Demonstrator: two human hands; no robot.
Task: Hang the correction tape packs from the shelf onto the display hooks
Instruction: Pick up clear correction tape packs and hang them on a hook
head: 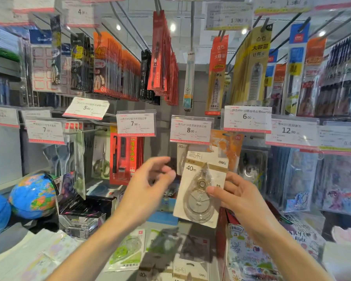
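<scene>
My right hand [234, 196] pinches a cream correction tape pack [199, 197] marked 40m by its right edge and holds it upright, just below the 8.00 price tag [190, 129]. Another pack of the same kind [181, 151] hangs behind it on that hook. My left hand [150, 184] hovers just left of the pack, blurred, with its fingers loosely curled and nothing in it. More correction tape packs [187, 269] lie flat on the shelf below, beside a green pack [128, 250].
Price tags [136, 123] front the hook rows. A red pen set [123, 157] hangs at the left and an orange pack [227, 145] at the right. Globes [33, 195] and a dark box [83, 209] stand on the left shelf. Stickers [249, 258] fill the right.
</scene>
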